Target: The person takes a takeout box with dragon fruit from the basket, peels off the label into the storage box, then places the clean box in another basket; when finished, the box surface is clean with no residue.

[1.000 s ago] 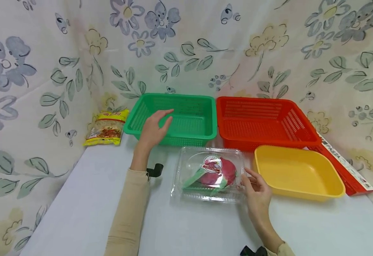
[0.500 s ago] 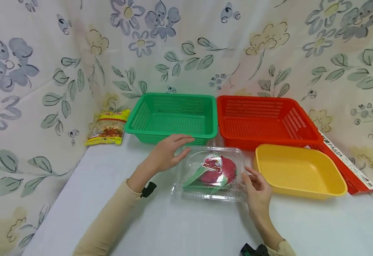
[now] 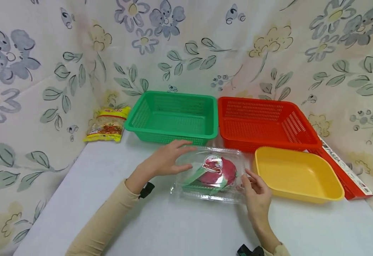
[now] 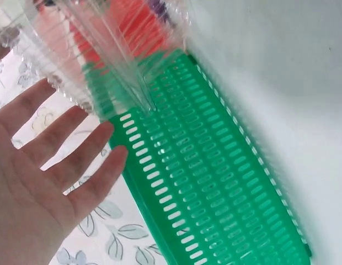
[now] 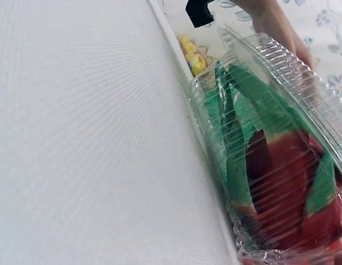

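A clear plastic clamshell box [image 3: 186, 193] lies on the white table in the head view, a round sticker on its lid. Inside it is a red fruit with green leafy tips, like a dragon fruit [image 3: 227, 170]; the right wrist view shows it through the ribbed wall. My right hand [image 3: 258, 195] grips the box's right edge, thumb near the lid and fingers curled at the side. Over the upper left corner of the box reaches my left hand [image 3: 165, 160], fingers spread and straight. The left wrist view shows those fingers [image 4: 96, 182] beside the clear plastic.
A green basket [image 3: 210, 133] and a red basket [image 3: 237, 142] stand behind the box. To its right sits a yellow tub [image 3: 295, 174], with a red pasta box [image 3: 349, 177] beyond. A yellow food packet [image 3: 108, 124] lies at the back left, against the flowered curtain [image 3: 186, 32].
My left hand has come from over the green basket, down and to the right, to the box's left end. The box and my right hand have hardly moved.
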A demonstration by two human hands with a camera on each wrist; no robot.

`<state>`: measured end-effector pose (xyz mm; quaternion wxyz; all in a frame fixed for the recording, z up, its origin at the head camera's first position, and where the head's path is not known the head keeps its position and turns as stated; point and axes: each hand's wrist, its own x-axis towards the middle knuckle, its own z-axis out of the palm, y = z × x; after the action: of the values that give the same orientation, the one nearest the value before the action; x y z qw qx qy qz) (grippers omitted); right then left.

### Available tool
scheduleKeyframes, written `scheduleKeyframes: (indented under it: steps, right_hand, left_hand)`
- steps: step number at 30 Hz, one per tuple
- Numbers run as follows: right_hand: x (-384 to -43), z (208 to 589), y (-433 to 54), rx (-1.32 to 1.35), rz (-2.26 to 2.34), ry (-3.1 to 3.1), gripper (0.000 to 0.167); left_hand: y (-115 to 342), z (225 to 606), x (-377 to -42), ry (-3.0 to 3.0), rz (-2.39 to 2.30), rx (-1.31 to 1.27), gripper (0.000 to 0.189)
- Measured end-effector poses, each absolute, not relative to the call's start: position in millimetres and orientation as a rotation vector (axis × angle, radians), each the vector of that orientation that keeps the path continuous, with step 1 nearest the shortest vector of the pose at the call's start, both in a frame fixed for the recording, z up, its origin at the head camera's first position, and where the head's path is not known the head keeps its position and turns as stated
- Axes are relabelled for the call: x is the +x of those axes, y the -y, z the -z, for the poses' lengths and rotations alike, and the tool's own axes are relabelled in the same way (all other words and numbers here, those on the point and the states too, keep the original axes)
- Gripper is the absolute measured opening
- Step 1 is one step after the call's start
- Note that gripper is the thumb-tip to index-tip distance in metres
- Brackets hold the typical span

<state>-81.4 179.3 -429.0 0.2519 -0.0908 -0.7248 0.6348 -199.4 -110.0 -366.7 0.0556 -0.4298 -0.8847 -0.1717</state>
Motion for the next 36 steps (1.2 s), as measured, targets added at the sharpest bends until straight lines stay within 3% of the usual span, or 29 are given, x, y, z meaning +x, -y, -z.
scheduleKeyframes:
  steps: [26, 31, 36]
  right_hand:
    - [-78, 422, -180, -0.283, -1.554, 2.263, 0.035]
    - [-83, 412, -184, -0.103, -1.245, 2.316, 0.044]
    - [-101, 374, -189, 0.202, -0.887, 2.421, 0.037]
  left_hand:
    - [124, 369, -206, 2.961, 0.796, -1.299, 0.076]
    - [126, 370, -206, 2.939, 0.794, -1.312, 0.076]
    - [125, 370, -208, 2.914, 0.759, -1.316, 0.076]
